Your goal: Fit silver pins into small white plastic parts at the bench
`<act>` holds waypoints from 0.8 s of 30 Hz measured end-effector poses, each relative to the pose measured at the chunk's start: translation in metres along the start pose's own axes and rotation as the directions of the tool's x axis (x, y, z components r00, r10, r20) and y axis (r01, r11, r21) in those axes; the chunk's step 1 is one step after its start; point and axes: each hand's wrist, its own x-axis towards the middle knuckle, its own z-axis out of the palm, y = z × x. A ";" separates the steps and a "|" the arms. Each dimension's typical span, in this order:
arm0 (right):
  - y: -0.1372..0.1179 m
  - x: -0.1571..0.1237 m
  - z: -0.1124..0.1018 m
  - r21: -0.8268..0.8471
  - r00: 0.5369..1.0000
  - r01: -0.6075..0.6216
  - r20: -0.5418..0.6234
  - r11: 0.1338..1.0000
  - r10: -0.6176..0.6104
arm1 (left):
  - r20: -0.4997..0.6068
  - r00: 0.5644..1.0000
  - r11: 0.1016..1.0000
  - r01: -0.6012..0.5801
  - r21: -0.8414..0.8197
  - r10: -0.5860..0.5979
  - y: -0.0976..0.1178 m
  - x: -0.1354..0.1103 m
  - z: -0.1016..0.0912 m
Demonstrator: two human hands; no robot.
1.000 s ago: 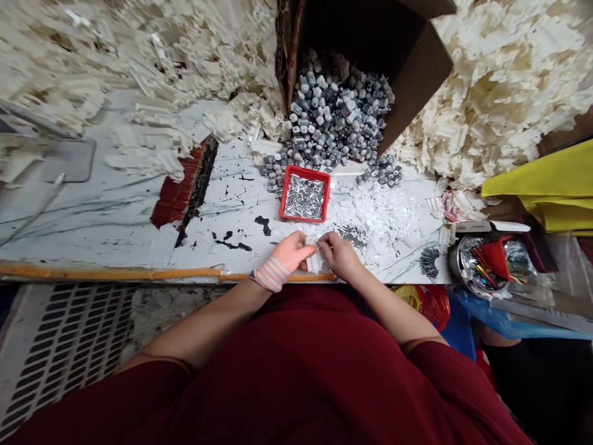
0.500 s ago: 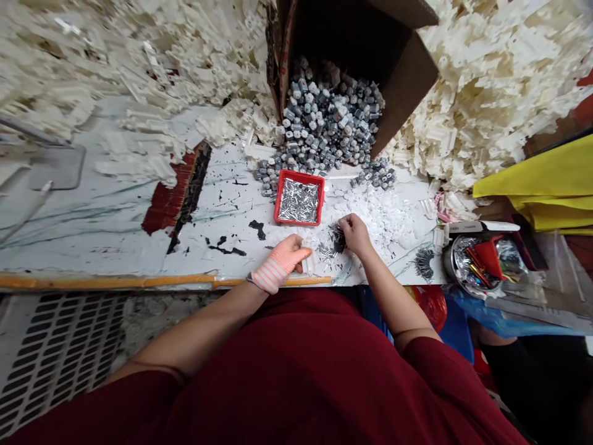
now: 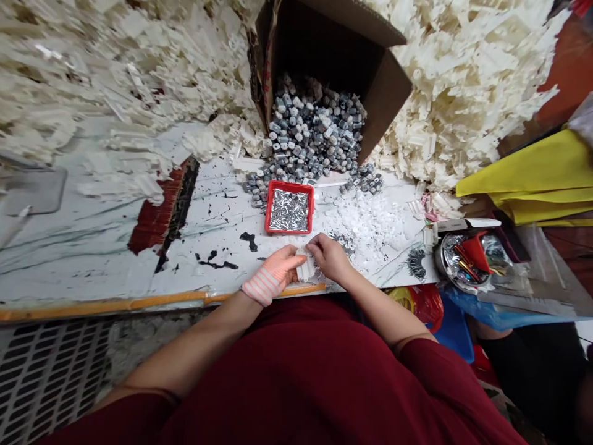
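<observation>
My left hand [image 3: 278, 271], in an orange glove with a striped cuff, is closed round a small white plastic part [image 3: 306, 267] near the table's front edge. My bare right hand [image 3: 330, 256] touches the same part from the right, its fingertips pinched at the part's top; what they pinch is too small to see. Just beyond the hands stands a red tray [image 3: 289, 211] full of small shiny metal pins. A few loose pins [image 3: 345, 241] lie on the table to the right of my right hand.
An open cardboard box [image 3: 370, 80] on its side spills grey small motors [image 3: 315, 133] onto the scratched white table [image 3: 92, 241]. Heaps of white plastic parts [image 3: 463, 86] ring the back. Small white pieces [image 3: 370, 219] lie right of the tray. A round tin [image 3: 467, 259] with tools sits at the right.
My right hand reached out to the loose pins at the right, then came back to the white part held by my left hand. The view shifted a little.
</observation>
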 end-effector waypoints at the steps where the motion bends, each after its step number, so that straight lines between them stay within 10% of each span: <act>1: -0.001 -0.001 0.001 0.024 1.000 -0.006 -0.011 1.000 0.007 | 0.004 1.000 1.000 -0.006 0.018 0.006 0.000 0.000 0.000; 6: 0.002 -0.006 0.011 0.218 0.998 -0.018 -0.054 0.976 0.031 | -0.210 0.935 0.846 -0.145 0.513 0.287 0.000 0.000 0.001; 10: 0.022 0.032 -0.013 0.332 0.974 -0.012 0.217 0.943 -0.064 | -0.177 0.939 0.820 -0.153 0.552 0.294 -0.001 0.003 -0.002; 12: 0.035 0.071 -0.040 0.150 0.959 0.009 0.277 0.989 -0.051 | -0.127 0.973 0.875 -0.113 0.470 0.193 -0.003 0.006 -0.006; 17: 0.058 0.158 -0.084 -0.544 0.972 -0.233 -0.161 0.806 0.172 | -0.107 0.981 0.919 -0.112 0.379 0.164 -0.007 0.009 -0.014; 24: 0.059 0.189 -0.076 -0.607 0.976 -0.211 -0.080 0.766 0.205 | -0.109 0.982 0.932 -0.108 0.345 0.153 -0.010 0.013 -0.017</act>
